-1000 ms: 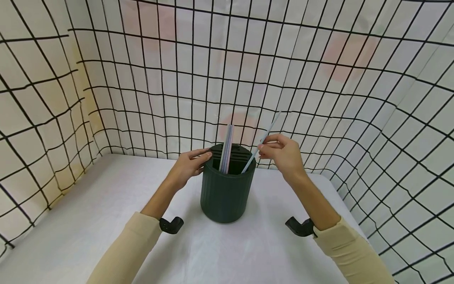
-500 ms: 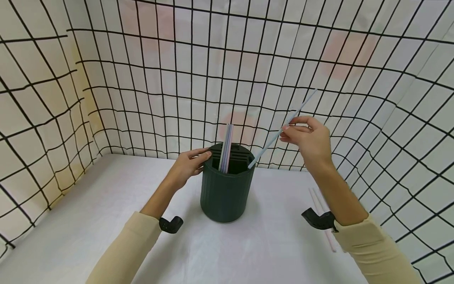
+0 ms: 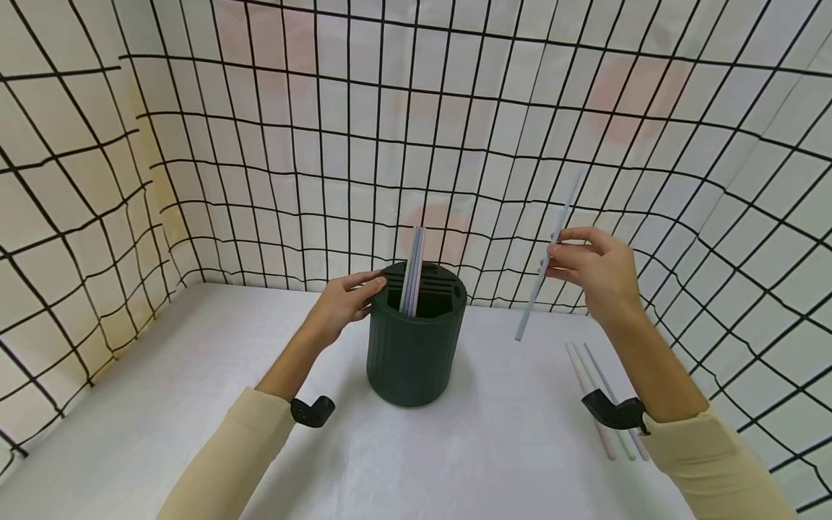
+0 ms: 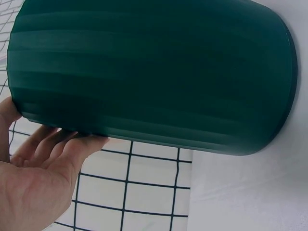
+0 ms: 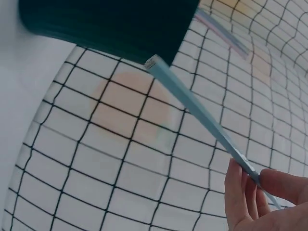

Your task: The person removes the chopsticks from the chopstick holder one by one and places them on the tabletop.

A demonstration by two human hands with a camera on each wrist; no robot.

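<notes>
A dark green ribbed utensil holder point(image 3: 412, 365) stands upright on the white table. Several pastel chopsticks point(image 3: 414, 274) lean inside its front compartment. My left hand point(image 3: 336, 309) holds the holder at its left rim; in the left wrist view the fingers point(image 4: 79, 144) touch its ribbed side. Right of the holder and above the table, my right hand point(image 3: 601, 274) pinches a pale blue chopstick point(image 3: 530, 309) between thumb and fingers. That chopstick slants with its thick end down, apart from the holder, and its square end shows in the right wrist view.
On the right of the table lie a pink chopstick point(image 3: 606, 439), a green chopstick point(image 3: 627, 442) and a purple chopstick point(image 3: 640, 444), partly covered by the right wrist's camera mount point(image 3: 614, 410). A black wire grid point(image 3: 351, 173) encloses the back and both sides.
The right hand has drawn the blue chopstick out of the holder and moved right, turning it steeper. The chopsticks on the table have come into sight. The left hand stays at the rim.
</notes>
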